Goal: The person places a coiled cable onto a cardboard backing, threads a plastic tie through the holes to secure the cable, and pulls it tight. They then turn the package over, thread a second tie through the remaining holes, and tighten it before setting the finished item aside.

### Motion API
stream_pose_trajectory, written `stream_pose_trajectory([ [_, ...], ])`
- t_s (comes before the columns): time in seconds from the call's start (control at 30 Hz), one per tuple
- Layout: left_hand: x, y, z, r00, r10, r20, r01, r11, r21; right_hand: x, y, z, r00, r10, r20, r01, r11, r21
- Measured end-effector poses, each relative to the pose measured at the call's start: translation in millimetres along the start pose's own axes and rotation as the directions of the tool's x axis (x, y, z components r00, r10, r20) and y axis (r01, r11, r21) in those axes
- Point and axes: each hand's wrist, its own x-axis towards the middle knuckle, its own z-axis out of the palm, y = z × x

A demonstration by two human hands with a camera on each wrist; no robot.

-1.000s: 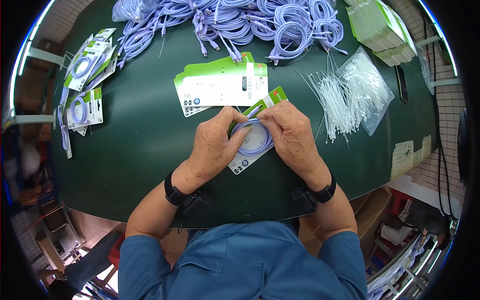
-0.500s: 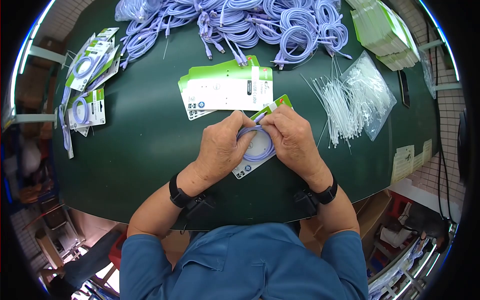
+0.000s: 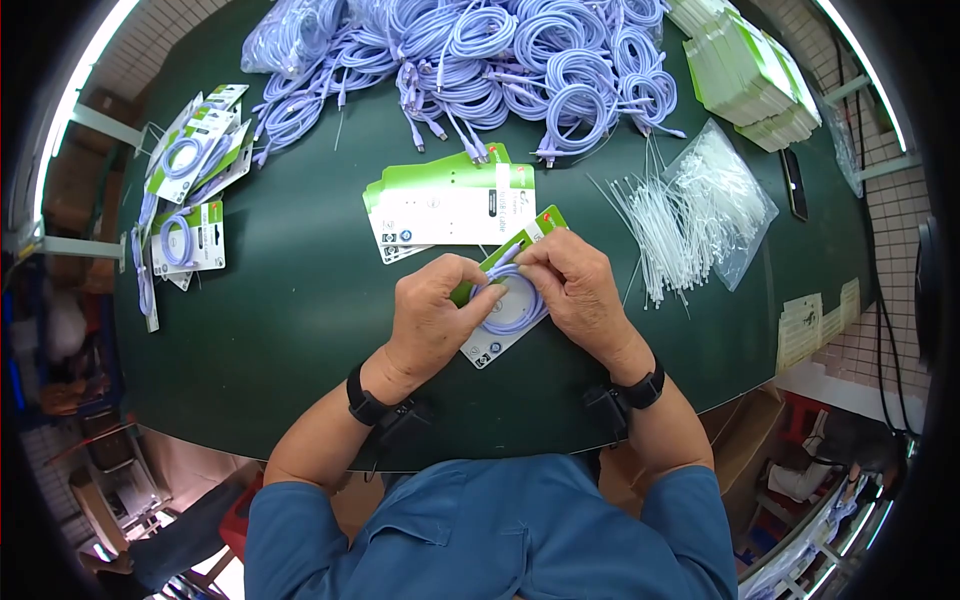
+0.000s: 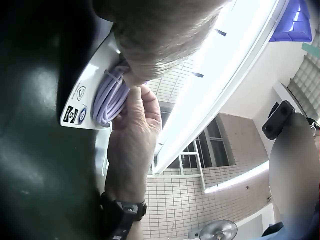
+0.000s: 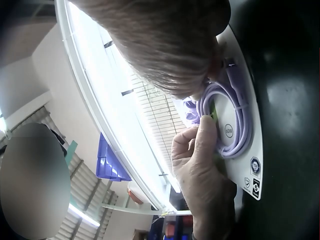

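Note:
In the head view a coiled purple USB cable [image 3: 512, 329] lies over a green and white packaging card [image 3: 484, 354], which sits aslant in front of the person. The left hand [image 3: 432, 312] pinches the coil at its upper left, thumb reaching across it. At the upper right, the right hand [image 3: 580, 288] has thumb and forefinger pinched at the coil's edge; its other fingers are curled in. The right wrist view shows a thin tie [image 5: 241, 107] around the cable strands and a connector [image 5: 231, 70] along the card. Palms hide part of the card.
Several blank cards [image 3: 440, 210] lie fanned just beyond the hands. Heaped purple cables [image 3: 455, 60] fill the back. White cable ties [image 3: 675, 230] spread at right, partly bagged, near card stacks [image 3: 750, 75] and a phone [image 3: 794, 185]. Cards with cables [image 3: 185, 165] pile at left.
Both hands keep to the coil with small finger movements. Their fingertips stand slightly farther apart than half a second ago. The head view has tilted, so the table things sit lower in it.

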Motion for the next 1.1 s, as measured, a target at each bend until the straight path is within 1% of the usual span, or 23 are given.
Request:
stream_pose_trajectory([
  [0.1, 2, 0, 0, 1.0, 0.023, -0.002, -0.023, 1.0, -0.006, 0, 2, 1, 1.0, -0.027, -0.01, 0.026, 0.999, -0.02],
  [0.2, 3, 1, 0, 0.998, 0.059, -0.01, -0.059, 0.998, -0.02, 0, 2, 1, 1.0, -0.01, -0.01, 0.01, 1.0, -0.006],
  [0.3, 2, 3, -1, 1.0, -0.019, -0.001, 0.019, 0.999, -0.025, 0, 1, 0, 1.0, 0.025, -0.004, -0.025, 1.0, 0.014],
  [0.33, 2, 2, 0, 1.0, -0.018, 0.005, 0.018, 1.0, -0.024, 0, 0, -1, 0.999, 0.047, 0.003, -0.047, 0.998, 0.027],
  [0.43, 5, -3, 0, 0.992, 0.127, -0.017, -0.127, 0.992, 0.001, 1, -2, -1, 0.997, 0.081, -0.002, -0.081, 0.996, 0.042],
  [0.47, 6, -2, -2, 0.991, 0.131, -0.005, -0.131, 0.991, 0.006, 1, -2, -1, 0.996, 0.089, -0.004, -0.089, 0.995, 0.039],
  [0.57, 4, 6, -5, 0.995, 0.063, 0.075, -0.071, 0.992, 0.107, -1, 2, 3, 0.995, 0.096, -0.014, -0.095, 0.995, 0.033],
  [0.6, 4, 11, -7, 0.994, 0.062, 0.085, -0.072, 0.991, 0.11, -2, 4, 4, 0.996, 0.089, -0.01, -0.089, 0.996, 0.02],
  [0.7, 2, 22, -7, 0.986, -0.082, 0.146, 0.049, 0.976, 0.214, -3, 6, 4, 0.997, 0.082, -0.006, -0.082, 0.997, 0.004],
  [0.73, 0, 21, -6, 0.985, -0.086, 0.15, 0.052, 0.975, 0.214, -3, 5, 4, 0.997, 0.078, -0.007, -0.078, 0.997, 0.0],
  [0.83, -5, 12, -1, 0.995, -0.063, 0.08, 0.05, 0.987, 0.155, -2, 5, 5, 0.998, 0.07, -0.007, -0.07, 0.997, -0.019],
  [0.87, -5, 9, 1, 0.995, -0.066, 0.081, 0.052, 0.987, 0.155, -2, 5, 5, 0.998, 0.067, -0.007, -0.067, 0.997, -0.032],
  [0.97, -6, 2, 4, 0.999, 0.013, 0.031, -0.016, 0.995, 0.099, -3, 5, 6, 0.998, 0.068, -0.003, -0.068, 0.997, -0.046],
  [1.1, -5, 3, 3, 1.0, 0.002, 0.03, -0.005, 0.996, 0.094, -1, 5, 5, 0.997, 0.073, 0.007, -0.073, 0.996, -0.055],
])
